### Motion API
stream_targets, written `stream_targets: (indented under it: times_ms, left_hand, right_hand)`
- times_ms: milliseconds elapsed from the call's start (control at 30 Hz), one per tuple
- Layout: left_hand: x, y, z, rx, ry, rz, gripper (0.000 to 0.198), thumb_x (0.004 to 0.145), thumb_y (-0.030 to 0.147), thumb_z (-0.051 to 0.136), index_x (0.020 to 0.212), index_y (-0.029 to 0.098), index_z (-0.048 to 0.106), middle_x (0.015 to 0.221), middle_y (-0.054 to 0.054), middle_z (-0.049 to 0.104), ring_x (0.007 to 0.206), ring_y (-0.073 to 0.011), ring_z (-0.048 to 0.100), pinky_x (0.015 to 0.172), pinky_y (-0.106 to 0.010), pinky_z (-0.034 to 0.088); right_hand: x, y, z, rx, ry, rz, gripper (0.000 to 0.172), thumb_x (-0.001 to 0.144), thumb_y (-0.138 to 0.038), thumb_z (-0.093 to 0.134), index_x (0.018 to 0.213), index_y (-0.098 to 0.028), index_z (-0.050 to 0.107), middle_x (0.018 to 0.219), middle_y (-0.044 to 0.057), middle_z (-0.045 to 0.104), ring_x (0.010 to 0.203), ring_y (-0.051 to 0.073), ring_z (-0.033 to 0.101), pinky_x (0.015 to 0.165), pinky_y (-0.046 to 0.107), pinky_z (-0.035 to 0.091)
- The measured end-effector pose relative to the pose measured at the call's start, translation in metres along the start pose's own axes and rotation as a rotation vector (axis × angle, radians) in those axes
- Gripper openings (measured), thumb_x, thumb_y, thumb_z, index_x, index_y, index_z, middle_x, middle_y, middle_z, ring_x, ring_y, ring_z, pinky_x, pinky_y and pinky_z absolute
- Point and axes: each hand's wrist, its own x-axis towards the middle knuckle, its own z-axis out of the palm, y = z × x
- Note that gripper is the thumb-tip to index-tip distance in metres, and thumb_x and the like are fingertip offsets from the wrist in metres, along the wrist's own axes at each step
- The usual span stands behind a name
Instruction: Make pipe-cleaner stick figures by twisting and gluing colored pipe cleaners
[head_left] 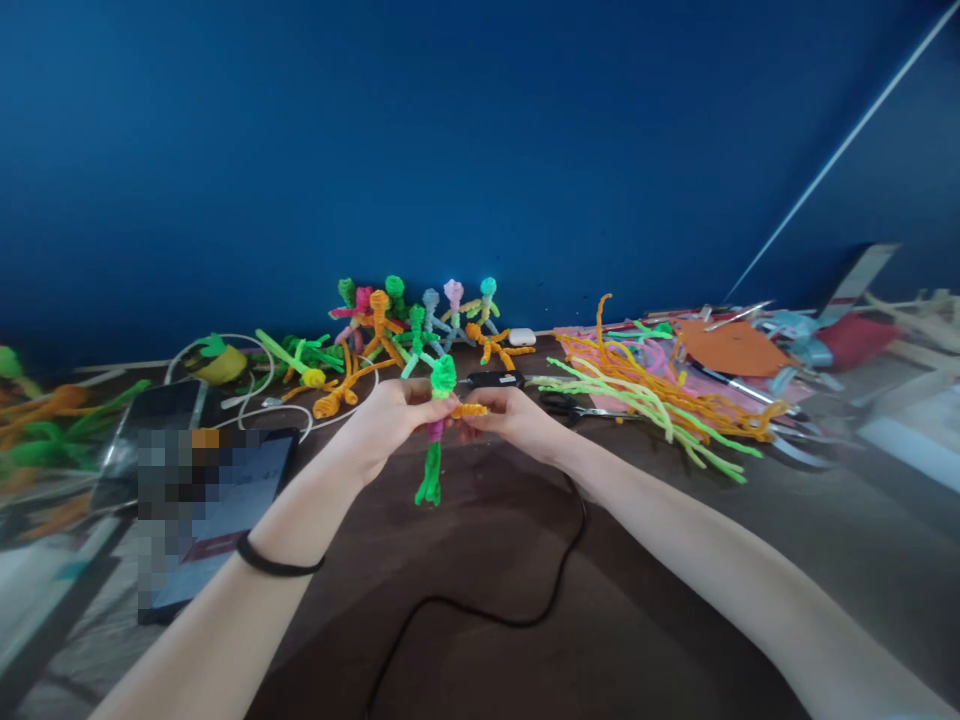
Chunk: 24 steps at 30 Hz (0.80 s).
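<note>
Above the dark table I hold a small pipe-cleaner figure (pixel 436 440) with a green coiled head, a purple middle, green legs and an orange coiled arm. My left hand (pixel 390 418) is closed on its left side, just below the head. My right hand (pixel 506 415) pinches the orange arm on its right side. Both hands are at the middle of the view, a little above the tabletop. A black hair tie sits on my left wrist.
Several finished pipe-cleaner figures (pixel 416 325) stand against the blue wall. Loose orange and green pipe cleaners (pixel 652 390) lie at the right, with scissors (pixel 577 405) and orange paper (pixel 731 348). A tablet (pixel 225 500), phone and white cables are at the left. A black cable (pixel 495 610) crosses the table.
</note>
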Motion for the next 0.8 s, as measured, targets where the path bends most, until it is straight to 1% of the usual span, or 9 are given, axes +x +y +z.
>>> stream_targets:
  times_ms: [100,167,267,333,433,533,600,700,800]
  left_hand:
    - [-0.001,0.001,0.001,-0.010,-0.009,-0.027,0.020,0.059,0.033,0.069,0.066,0.015,0.065,0.066,-0.002,0.061,0.062,-0.0145,0.054,0.063,-0.029,0.042]
    - [-0.001,0.001,0.002,0.018,-0.014,-0.025,0.020,0.058,0.033,0.069,0.065,0.015,0.065,0.067,-0.002,0.062,0.064,-0.0150,0.055,0.063,-0.029,0.042]
    - [0.000,-0.001,0.001,0.078,-0.012,-0.001,0.020,0.057,0.032,0.069,0.066,0.015,0.066,0.065,-0.002,0.062,0.062,-0.0147,0.054,0.062,-0.028,0.041]
    - [0.001,-0.004,0.001,0.113,0.002,0.006,0.020,0.058,0.032,0.068,0.068,0.015,0.065,0.063,-0.001,0.061,0.060,-0.0145,0.053,0.059,-0.027,0.040]
    - [0.003,-0.007,-0.001,0.202,0.044,0.024,0.019,0.058,0.033,0.067,0.066,0.015,0.063,0.059,0.001,0.059,0.057,-0.0133,0.051,0.056,-0.026,0.038]
    - [0.004,-0.009,-0.003,0.309,0.099,0.050,0.018,0.060,0.033,0.064,0.058,0.016,0.060,0.053,0.003,0.055,0.053,-0.0119,0.048,0.053,-0.024,0.035]
    - [0.005,-0.009,-0.003,0.347,0.135,0.067,0.019,0.061,0.033,0.064,0.054,0.016,0.058,0.051,0.003,0.054,0.052,-0.0120,0.047,0.053,-0.025,0.034]
    - [0.006,-0.009,-0.004,0.303,0.156,0.077,0.017,0.059,0.033,0.066,0.061,0.016,0.063,0.058,0.001,0.061,0.057,-0.0143,0.052,0.056,-0.025,0.038]
    - [0.006,-0.011,-0.005,0.226,0.150,0.043,0.021,0.059,0.035,0.067,0.068,0.016,0.067,0.061,-0.001,0.064,0.058,-0.0160,0.055,0.058,-0.027,0.041]
  right_hand:
    - [0.002,0.002,-0.001,0.108,0.011,0.014,0.018,0.070,-0.032,0.063,0.072,-0.014,0.059,0.064,0.000,0.060,0.060,0.010,0.055,0.062,0.025,0.044]
    - [0.003,0.000,-0.001,0.120,0.052,0.032,0.017,0.069,-0.031,0.063,0.070,-0.015,0.058,0.064,-0.001,0.059,0.061,0.011,0.056,0.064,0.025,0.045]
    - [0.004,-0.006,0.001,0.011,0.121,0.005,0.013,0.067,-0.027,0.063,0.065,-0.015,0.059,0.067,-0.001,0.060,0.064,0.011,0.055,0.066,0.026,0.045]
    - [0.005,-0.010,0.001,-0.066,0.142,-0.008,0.011,0.066,-0.025,0.062,0.063,-0.015,0.059,0.066,-0.001,0.060,0.064,0.011,0.054,0.066,0.025,0.044]
    - [0.004,-0.012,0.001,-0.047,0.133,0.041,0.011,0.068,-0.024,0.060,0.064,-0.014,0.058,0.063,-0.001,0.059,0.062,0.011,0.055,0.061,0.025,0.045]
    - [0.003,-0.012,0.000,0.023,0.071,0.092,0.013,0.072,-0.027,0.058,0.070,-0.014,0.058,0.064,0.000,0.061,0.059,0.011,0.057,0.055,0.023,0.046]
    - [0.002,-0.011,0.000,0.028,0.035,0.095,0.015,0.072,-0.028,0.060,0.076,-0.013,0.059,0.067,0.002,0.062,0.059,0.011,0.058,0.053,0.023,0.046]
    - [0.002,-0.011,0.001,-0.003,0.059,0.076,0.017,0.069,-0.026,0.064,0.079,-0.013,0.058,0.067,0.002,0.063,0.058,0.011,0.058,0.054,0.024,0.047]
    - [0.002,-0.011,0.003,-0.033,0.101,0.033,0.014,0.070,-0.024,0.063,0.078,-0.014,0.058,0.065,0.001,0.062,0.057,0.011,0.058,0.056,0.025,0.048]
